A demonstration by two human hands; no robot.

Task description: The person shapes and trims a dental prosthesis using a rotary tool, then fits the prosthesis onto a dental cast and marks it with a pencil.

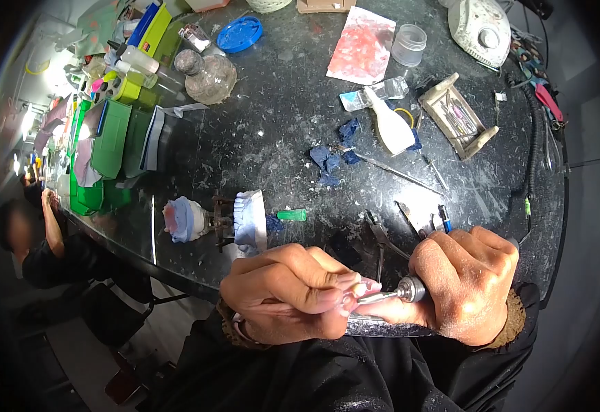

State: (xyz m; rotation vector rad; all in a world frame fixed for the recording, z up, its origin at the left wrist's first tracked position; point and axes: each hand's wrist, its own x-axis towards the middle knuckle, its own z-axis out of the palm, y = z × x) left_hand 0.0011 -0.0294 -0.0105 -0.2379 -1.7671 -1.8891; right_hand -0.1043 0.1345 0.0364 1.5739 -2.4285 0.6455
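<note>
Near the table's front edge, my left hand pinches a small pink denture piece between thumb and fingers, which hide part of it. My right hand is wrapped round a metal rotary handpiece. The handpiece's thin tip points left and meets the denture piece, or lies very close to it. White dust coats the fingers of my right hand. Just beyond my left hand stand plaster dental models on an articulator. Pliers lie behind the gap between my hands.
A white bottle, blue wax scraps and a wooden tool tray lie farther back on the dark table. Green bins line the left side. Another person's arm rests by the table at far left.
</note>
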